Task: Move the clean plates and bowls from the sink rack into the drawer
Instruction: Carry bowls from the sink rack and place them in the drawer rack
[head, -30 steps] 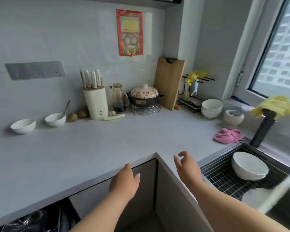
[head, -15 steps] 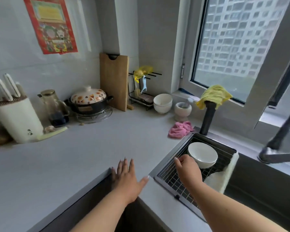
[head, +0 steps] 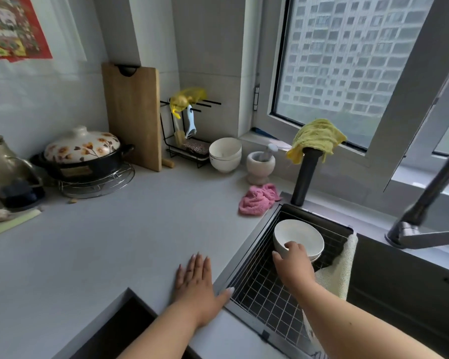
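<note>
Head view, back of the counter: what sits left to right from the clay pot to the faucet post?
Clay pot → cutting board → wire rack → stacked white bowls → mortar and pestle → yellow cloth on the black post.

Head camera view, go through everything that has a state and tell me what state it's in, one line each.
Left hand: flat on the countertop, fingers straight.
Right hand: gripping the near rim of the top bowl.
White bowls: stacked upright in the sink rack.
Clay pot: lid on.
Window: shut, as far as visible.
Yellow cloth: draped over a black post.
Pink cloth: crumpled beside the sink.
</note>
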Action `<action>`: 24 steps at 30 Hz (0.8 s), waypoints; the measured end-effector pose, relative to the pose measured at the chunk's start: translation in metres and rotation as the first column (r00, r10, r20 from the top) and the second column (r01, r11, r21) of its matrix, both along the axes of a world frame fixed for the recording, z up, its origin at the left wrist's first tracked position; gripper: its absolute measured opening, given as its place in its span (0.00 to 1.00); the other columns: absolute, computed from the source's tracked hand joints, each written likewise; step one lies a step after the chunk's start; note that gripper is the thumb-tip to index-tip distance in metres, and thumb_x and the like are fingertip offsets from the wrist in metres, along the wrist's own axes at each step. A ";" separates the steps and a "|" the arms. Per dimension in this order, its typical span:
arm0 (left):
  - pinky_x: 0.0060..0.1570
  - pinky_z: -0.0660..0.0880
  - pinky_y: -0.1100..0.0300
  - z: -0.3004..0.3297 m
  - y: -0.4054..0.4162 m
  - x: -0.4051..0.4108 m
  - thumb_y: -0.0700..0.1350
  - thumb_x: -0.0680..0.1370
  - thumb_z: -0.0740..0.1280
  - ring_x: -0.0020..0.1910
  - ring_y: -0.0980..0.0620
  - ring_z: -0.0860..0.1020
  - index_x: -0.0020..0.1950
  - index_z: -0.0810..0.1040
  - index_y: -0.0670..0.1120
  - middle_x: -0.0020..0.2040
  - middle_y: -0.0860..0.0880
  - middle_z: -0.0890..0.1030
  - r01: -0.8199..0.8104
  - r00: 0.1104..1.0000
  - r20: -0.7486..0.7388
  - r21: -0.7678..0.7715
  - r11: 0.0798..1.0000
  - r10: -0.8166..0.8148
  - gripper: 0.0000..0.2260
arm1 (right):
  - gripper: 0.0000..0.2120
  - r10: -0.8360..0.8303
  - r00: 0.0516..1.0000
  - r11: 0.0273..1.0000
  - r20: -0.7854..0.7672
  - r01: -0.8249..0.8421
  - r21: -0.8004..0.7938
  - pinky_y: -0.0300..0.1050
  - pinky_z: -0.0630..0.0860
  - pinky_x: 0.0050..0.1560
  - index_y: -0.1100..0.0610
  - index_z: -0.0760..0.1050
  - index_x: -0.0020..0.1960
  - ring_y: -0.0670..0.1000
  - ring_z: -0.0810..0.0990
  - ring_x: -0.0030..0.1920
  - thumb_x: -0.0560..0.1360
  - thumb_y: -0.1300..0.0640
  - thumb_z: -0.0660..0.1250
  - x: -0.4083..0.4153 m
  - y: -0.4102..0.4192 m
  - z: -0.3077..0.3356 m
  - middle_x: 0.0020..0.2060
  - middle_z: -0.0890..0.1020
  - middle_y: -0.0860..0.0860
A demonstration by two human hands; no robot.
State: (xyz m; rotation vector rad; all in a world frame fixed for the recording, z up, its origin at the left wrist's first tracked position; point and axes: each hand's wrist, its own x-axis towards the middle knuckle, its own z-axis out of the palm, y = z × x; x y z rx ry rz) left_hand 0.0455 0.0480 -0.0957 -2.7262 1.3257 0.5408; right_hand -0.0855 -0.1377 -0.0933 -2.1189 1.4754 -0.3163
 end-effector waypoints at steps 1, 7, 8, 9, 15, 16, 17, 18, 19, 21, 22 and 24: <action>0.73 0.32 0.46 -0.001 -0.005 0.002 0.69 0.77 0.46 0.75 0.48 0.29 0.76 0.32 0.44 0.76 0.44 0.30 0.012 1.000 0.008 0.005 1.000 -0.012 0.42 | 0.23 -0.001 1.000 1.000 -0.001 0.001 0.007 0.47 0.73 0.43 0.58 0.65 0.68 0.56 0.78 0.51 0.78 0.47 0.61 0.001 -0.004 -0.004 0.65 0.68 0.53; 0.73 0.32 0.44 -0.007 -0.021 0.011 0.71 0.76 0.45 0.74 0.49 0.29 0.77 0.32 0.45 0.76 0.44 0.30 0.042 0.999 0.017 0.018 0.999 -0.042 0.43 | 0.22 0.023 0.996 0.996 -0.091 -0.015 0.088 0.45 0.70 0.44 0.60 0.65 0.67 0.58 0.76 0.52 0.78 0.51 0.63 0.008 -0.019 -0.020 0.62 0.69 0.57; 0.73 0.32 0.44 -0.008 -0.023 0.012 0.71 0.76 0.45 0.74 0.49 0.28 0.77 0.31 0.45 0.76 0.44 0.30 0.046 0.999 0.018 0.016 0.999 -0.046 0.43 | 0.20 0.022 0.994 0.995 -0.105 -0.012 0.096 0.45 0.70 0.42 0.60 0.66 0.65 0.57 0.76 0.49 0.77 0.51 0.64 0.009 -0.022 -0.022 0.60 0.70 0.57; 0.73 0.33 0.44 -0.008 -0.025 0.013 0.71 0.76 0.45 0.74 0.48 0.28 0.76 0.31 0.45 0.76 0.44 0.30 0.052 0.998 0.021 0.013 0.999 -0.053 0.43 | 0.19 0.017 0.993 0.995 -0.118 -0.006 0.099 0.45 0.71 0.41 0.61 0.67 0.63 0.56 0.75 0.46 0.77 0.52 0.64 0.010 -0.026 -0.024 0.59 0.70 0.57; 0.73 0.33 0.44 -0.011 -0.033 0.015 0.71 0.76 0.45 0.74 0.49 0.28 0.76 0.31 0.45 0.76 0.44 0.30 0.071 0.997 0.034 0.005 0.997 -0.071 0.42 | 0.21 -0.076 0.977 0.995 -0.198 0.086 0.042 0.43 0.69 0.39 0.65 0.74 0.57 0.55 0.73 0.40 0.74 0.49 0.70 0.014 -0.042 -0.026 0.55 0.76 0.60; 0.73 0.33 0.44 -0.011 -0.033 0.015 0.71 0.76 0.45 0.74 0.49 0.28 0.76 0.31 0.45 0.76 0.44 0.30 0.072 0.997 0.034 0.005 0.997 -0.072 0.42 | 0.21 -0.096 0.976 0.994 -0.195 0.104 0.028 0.43 0.69 0.39 0.65 0.74 0.57 0.55 0.74 0.40 0.74 0.50 0.70 0.013 -0.042 -0.026 0.55 0.75 0.60; 0.73 0.33 0.44 -0.011 -0.034 0.015 0.71 0.76 0.45 0.74 0.49 0.28 0.76 0.31 0.45 0.76 0.44 0.30 0.072 0.997 0.034 0.004 0.997 -0.072 0.42 | 0.19 -0.117 0.976 0.992 -0.185 0.122 0.013 0.44 0.69 0.40 0.65 0.74 0.57 0.56 0.75 0.42 0.75 0.52 0.70 0.012 -0.043 -0.027 0.55 0.75 0.60; 0.73 0.33 0.44 -0.011 -0.034 0.015 0.71 0.76 0.45 0.74 0.49 0.28 0.76 0.31 0.45 0.76 0.44 0.30 0.072 0.997 0.034 0.005 0.997 -0.072 0.42 | 0.15 -0.141 0.976 0.990 -0.167 0.143 0.000 0.44 0.69 0.40 0.65 0.74 0.57 0.58 0.76 0.44 0.76 0.56 0.68 0.011 -0.045 -0.028 0.54 0.75 0.60; 0.73 0.33 0.44 -0.011 -0.034 0.016 0.71 0.76 0.45 0.74 0.48 0.28 0.76 0.31 0.45 0.76 0.44 0.30 0.073 0.997 0.034 0.006 0.997 -0.073 0.42 | 0.12 -0.167 0.975 0.986 -0.145 0.167 -0.013 0.44 0.69 0.41 0.65 0.74 0.56 0.59 0.77 0.45 0.76 0.59 0.67 0.010 -0.047 -0.028 0.53 0.75 0.60; 0.73 0.33 0.44 -0.011 -0.035 0.017 0.71 0.76 0.45 0.74 0.48 0.28 0.76 0.31 0.45 0.76 0.44 0.30 0.072 0.997 0.036 0.007 0.997 -0.072 0.42 | 0.08 -0.195 0.977 0.981 -0.091 0.192 -0.039 0.45 0.68 0.40 0.65 0.75 0.53 0.59 0.74 0.42 0.76 0.63 0.64 0.009 -0.049 -0.026 0.52 0.74 0.60; 0.73 0.33 0.44 -0.011 -0.035 0.018 0.71 0.76 0.45 0.74 0.48 0.28 0.76 0.31 0.45 0.76 0.44 0.30 0.071 0.997 0.035 0.008 0.997 -0.072 0.42 | 0.07 -0.196 0.979 0.980 -0.054 0.194 -0.047 0.45 0.67 0.40 0.65 0.75 0.51 0.58 0.72 0.40 0.75 0.63 0.64 0.008 -0.050 -0.025 0.51 0.74 0.60; 0.73 0.32 0.44 -0.010 -0.035 0.019 0.71 0.76 0.46 0.74 0.48 0.28 0.76 0.31 0.45 0.76 0.44 0.30 0.069 0.997 0.021 0.008 0.998 -0.069 0.43 | 0.07 -0.199 0.980 0.978 0.015 0.200 -0.062 0.45 0.67 0.41 0.65 0.75 0.49 0.57 0.72 0.39 0.75 0.62 0.64 0.005 -0.049 -0.022 0.50 0.72 0.59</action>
